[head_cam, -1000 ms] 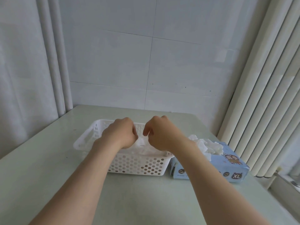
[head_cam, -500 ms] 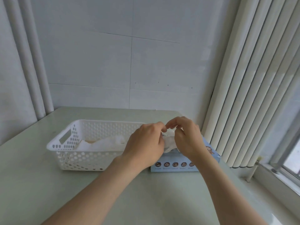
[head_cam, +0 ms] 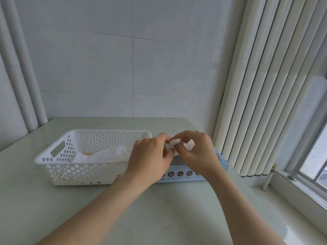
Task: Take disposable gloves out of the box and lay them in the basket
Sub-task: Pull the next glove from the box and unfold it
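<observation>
A white perforated basket (head_cam: 58, 160) stands on the table left of centre, with clear disposable gloves (head_cam: 106, 154) lying inside it. Right beside it sits the light blue glove box (head_cam: 182, 173), mostly hidden behind my hands. My left hand (head_cam: 150, 160) and my right hand (head_cam: 196, 152) meet above the box's top. Both pinch the same crumpled clear glove (head_cam: 172, 145) between thumbs and fingertips. More glove material (head_cam: 190, 145) sticks up from the box behind my right hand.
The pale green table (head_cam: 159, 218) ends at a tiled wall behind. Vertical blinds (head_cam: 265, 85) hang close on the right, with a window sill (head_cam: 300, 191) below them. Pipes (head_cam: 23, 85) run down the left corner.
My hands left the basket and moved right to the box, where they took hold of a glove. The view has swung right with them.
</observation>
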The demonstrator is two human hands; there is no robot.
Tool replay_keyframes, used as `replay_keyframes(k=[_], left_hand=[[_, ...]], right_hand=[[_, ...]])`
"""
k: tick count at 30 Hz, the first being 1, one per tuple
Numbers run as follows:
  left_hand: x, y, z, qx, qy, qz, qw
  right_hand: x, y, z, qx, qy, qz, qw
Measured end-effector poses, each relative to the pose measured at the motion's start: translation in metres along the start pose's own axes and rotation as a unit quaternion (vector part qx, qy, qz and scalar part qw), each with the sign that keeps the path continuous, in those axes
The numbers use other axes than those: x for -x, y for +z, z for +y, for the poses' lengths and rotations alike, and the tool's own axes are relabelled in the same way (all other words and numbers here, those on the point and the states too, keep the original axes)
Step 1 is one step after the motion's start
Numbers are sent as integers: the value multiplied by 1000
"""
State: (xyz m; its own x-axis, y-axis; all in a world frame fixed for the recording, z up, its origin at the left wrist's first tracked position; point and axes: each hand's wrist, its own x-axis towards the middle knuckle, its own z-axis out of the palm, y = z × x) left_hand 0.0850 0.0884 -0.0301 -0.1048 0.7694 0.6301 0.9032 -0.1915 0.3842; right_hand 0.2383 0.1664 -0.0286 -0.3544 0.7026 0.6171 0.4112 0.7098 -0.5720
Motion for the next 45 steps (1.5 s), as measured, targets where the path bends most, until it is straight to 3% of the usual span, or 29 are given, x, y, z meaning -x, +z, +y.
replay_keyframes(k=[3, 5, 10, 14, 16, 20, 22, 26, 31, 37, 42, 45], left_hand=[[-2, 1, -3, 52, -3, -3, 999], [-4, 1, -5, 60, -4, 18, 998], [-8, -8, 2, 185, -72, 34, 979], [-9, -14, 8, 290, -122, 15, 949], [-13, -16, 9, 357, -145, 33, 922], [-21, -23, 12, 505, -236, 62, 828], [-25, -26, 9, 519, -266, 76, 809], [-26, -33, 2, 496, -300, 95, 809], [-28, -42, 1, 507, -296, 86, 805], [-27, -50, 11, 529, -309, 56, 789], [-30, -60, 13, 532, -275, 25, 800], [-32, -62, 11, 542, -261, 12, 799]], right_hand=[[-1, -3, -8, -58, -7, 37, 998], [2, -4, -11, -82, -8, 15, 997], [6, 8, 3, 81, 13, -33, 996], [3, 11, 11, 98, 21, -19, 995], [3, 13, 13, 107, 14, -11, 994], [3, 15, 14, 120, -19, 66, 990], [4, 14, 9, 112, -39, 121, 986], [5, 12, 2, 132, -52, 183, 973], [8, 16, -1, 199, -50, 111, 972], [10, 19, -19, 125, -133, 137, 974], [7, 23, -13, 100, -119, 181, 971], [5, 19, -16, -4, -53, 164, 985]])
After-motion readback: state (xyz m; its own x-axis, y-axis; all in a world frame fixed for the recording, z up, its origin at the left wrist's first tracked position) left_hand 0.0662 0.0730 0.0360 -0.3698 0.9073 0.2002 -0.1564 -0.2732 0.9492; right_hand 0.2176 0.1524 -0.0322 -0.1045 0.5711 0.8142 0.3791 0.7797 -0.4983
